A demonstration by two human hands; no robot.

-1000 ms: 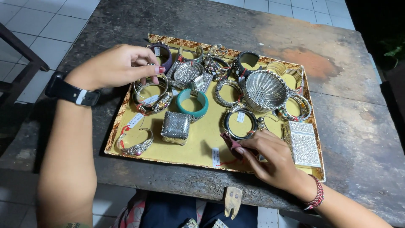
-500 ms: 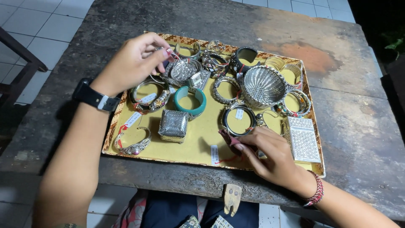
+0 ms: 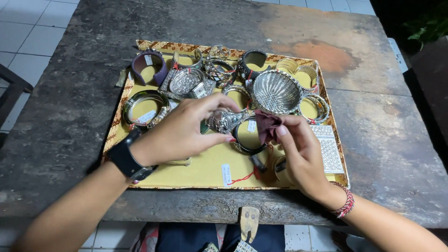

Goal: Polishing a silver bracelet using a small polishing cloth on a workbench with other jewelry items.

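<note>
Left hand pinching an ornate silver bangle over the yellow tray, right hand gripping a small maroon cloth just beside it, silver mesh bowl behind

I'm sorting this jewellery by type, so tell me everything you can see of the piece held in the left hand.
The silver bangle is a wide, ornate cuff of shiny silver-looking metal with raised, busy relief work. The left hand pinches it between thumb and fingers, holding it tilted just above the yellow tray, near the middle. The right hand holds a dark red cloth close beside it; whether cloth and bangle touch is unclear. Fingers hide part of it, so its clasp or opening cannot be seen.
</note>
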